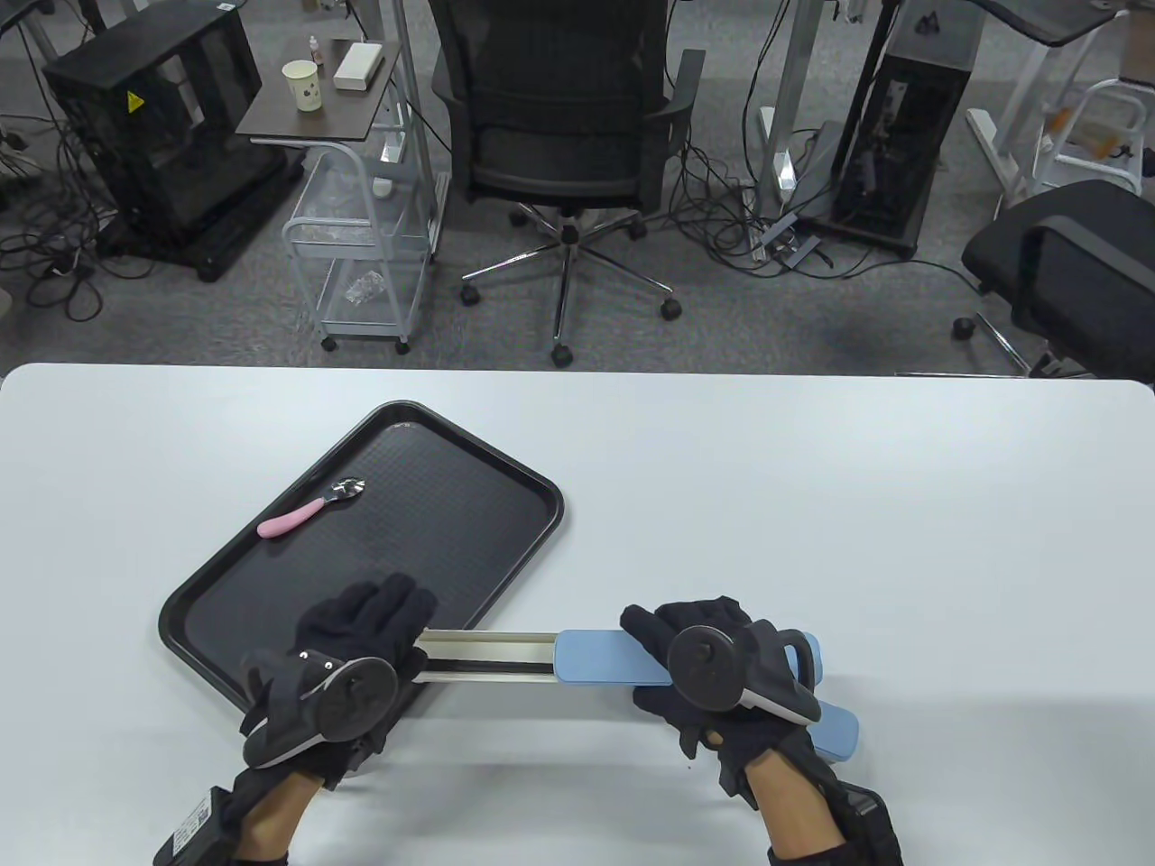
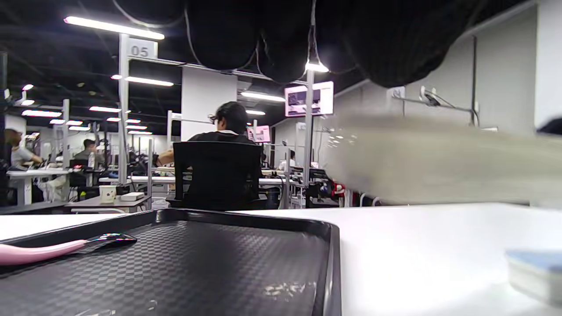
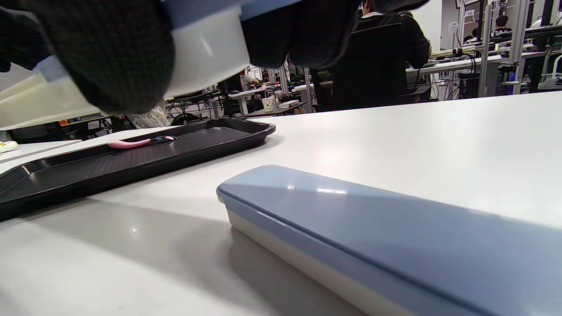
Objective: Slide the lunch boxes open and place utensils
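In the table view's lower middle, the left hand (image 1: 356,667) grips the cream tray end of a long slim utensil box (image 1: 487,656) held above the white worktop (image 1: 812,505), while the right hand (image 1: 713,667) clasps its half-slid pale blue lid (image 1: 595,656). Left of them, a pink-handled metal spoon (image 1: 311,508) lies in a black rectangular plastic tray (image 1: 505,559). The left wrist view shows only blurred fingers (image 2: 281,39); only the right wrist view clearly shows a second, closed blue-lidded box (image 3: 373,228) on the worktop at lower right.

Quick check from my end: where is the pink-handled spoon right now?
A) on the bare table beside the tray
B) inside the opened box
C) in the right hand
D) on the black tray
D: the pink-handled spoon lies on the black tray, apart from both hands, which hold the half-slid utensil box.
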`<act>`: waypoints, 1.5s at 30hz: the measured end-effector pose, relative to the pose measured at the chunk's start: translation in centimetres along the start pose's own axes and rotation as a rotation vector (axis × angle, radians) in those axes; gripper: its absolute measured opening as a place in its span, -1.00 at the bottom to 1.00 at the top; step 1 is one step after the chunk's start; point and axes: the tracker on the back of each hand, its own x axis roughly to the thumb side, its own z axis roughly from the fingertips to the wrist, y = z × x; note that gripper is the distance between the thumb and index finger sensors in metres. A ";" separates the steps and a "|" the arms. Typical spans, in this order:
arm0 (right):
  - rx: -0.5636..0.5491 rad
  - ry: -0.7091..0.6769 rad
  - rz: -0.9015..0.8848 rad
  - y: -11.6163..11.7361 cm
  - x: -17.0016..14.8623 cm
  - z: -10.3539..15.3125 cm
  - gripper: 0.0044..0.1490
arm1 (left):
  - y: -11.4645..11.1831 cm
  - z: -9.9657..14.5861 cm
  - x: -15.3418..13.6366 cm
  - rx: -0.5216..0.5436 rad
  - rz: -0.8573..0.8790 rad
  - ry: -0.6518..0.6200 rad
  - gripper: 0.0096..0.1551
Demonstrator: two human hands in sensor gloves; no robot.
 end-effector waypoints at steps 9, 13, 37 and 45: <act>0.001 0.007 -0.004 0.0 -0.2 0.0 0.01 | 0.7 -1.9 -5.7 -0.085 0.124 0.245 -0.16; -0.001 0.006 -0.007 0.0 -0.3 0.0 0.01 | 0.0 -3.0 -8.4 -0.144 0.152 0.377 -0.13; 0.008 0.038 0.005 0.0 -1.3 -0.1 0.01 | -9.8 -9.4 -17.3 -0.442 -0.025 0.804 -0.18; 0.017 0.044 0.008 0.0 -1.4 -0.2 0.00 | -12.0 -9.3 -17.5 -0.476 -0.072 0.820 -0.24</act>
